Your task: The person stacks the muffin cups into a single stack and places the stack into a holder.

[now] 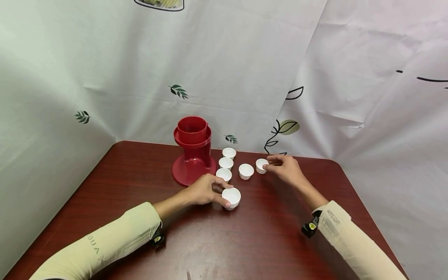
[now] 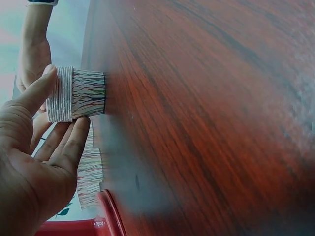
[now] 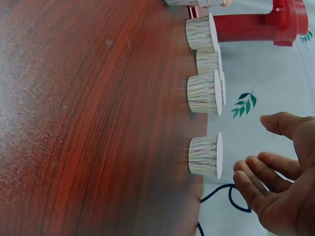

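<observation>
My left hand [image 1: 204, 190] holds a stack of white paper baking cups [image 1: 231, 198] between thumb and fingers, close over the table. In the left wrist view, many nested rims show on the stack [image 2: 76, 94], with wavy coloured lines on its side. At the back right, my right hand [image 1: 286, 170] is beside a single paper cup [image 1: 261, 166]. The right wrist view shows a gap between that cup [image 3: 204, 155] and the relaxed, parted fingers [image 3: 256, 177]. Another single cup [image 1: 246, 172] stands upright to its left.
Three more paper cups, the nearest [image 1: 224, 175] by my left fingers, stand in a row beside a red plastic stand [image 1: 193, 155] with a round base and cup-shaped top. The dark wooden table [image 1: 224, 245] meets a white patterned curtain [image 1: 227, 70] behind.
</observation>
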The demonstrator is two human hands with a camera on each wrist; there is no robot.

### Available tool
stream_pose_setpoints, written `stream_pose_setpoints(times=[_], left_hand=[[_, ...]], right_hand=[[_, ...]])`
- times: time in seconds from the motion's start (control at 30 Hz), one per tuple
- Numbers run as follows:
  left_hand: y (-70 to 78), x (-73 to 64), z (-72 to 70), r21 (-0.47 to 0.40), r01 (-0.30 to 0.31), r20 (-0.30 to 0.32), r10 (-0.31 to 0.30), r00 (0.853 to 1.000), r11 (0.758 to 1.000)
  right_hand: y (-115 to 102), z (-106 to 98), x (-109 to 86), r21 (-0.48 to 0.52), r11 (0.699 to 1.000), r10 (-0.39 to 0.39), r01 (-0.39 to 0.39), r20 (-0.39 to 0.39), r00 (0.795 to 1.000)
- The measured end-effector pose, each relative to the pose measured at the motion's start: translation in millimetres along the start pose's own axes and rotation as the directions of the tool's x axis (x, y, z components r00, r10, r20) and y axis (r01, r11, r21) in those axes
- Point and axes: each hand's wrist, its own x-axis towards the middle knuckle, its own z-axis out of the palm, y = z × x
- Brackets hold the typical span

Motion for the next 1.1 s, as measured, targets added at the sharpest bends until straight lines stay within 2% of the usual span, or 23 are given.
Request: stream_pose_setpoints(times=[0.27, 0.7, 0.93, 1.1], left_hand=[[-0.5, 0.0, -0.2, -0.009, 0.001, -0.003, -0.001, 1.000, 1.000], [-1.7, -1.3, 1.0, -0.004, 0.001, -0.001, -0.001, 1.000, 1.000], [-3.7, -2.2, 1.2, -0.016, 0.010, -0.001, -0.010, 1.000, 1.000], [-1.8, -0.9, 0.1, -0.010, 0.005, -0.002, -0.005, 1.000, 1.000]], right_hand=[[5, 2, 7.6, -0.024, 0.999, 0.029, -0.030, -0.022, 0.999], [15, 15, 20.1, -0.103, 0.991, 0.082, -0.080, 0.015, 0.997], [15, 21, 21.0, -0.079, 0.993, 0.094, -0.091, 0.029, 0.995], [13, 23, 22.3, -0.096, 0.991, 0.100, -0.097, 0.030, 0.995]])
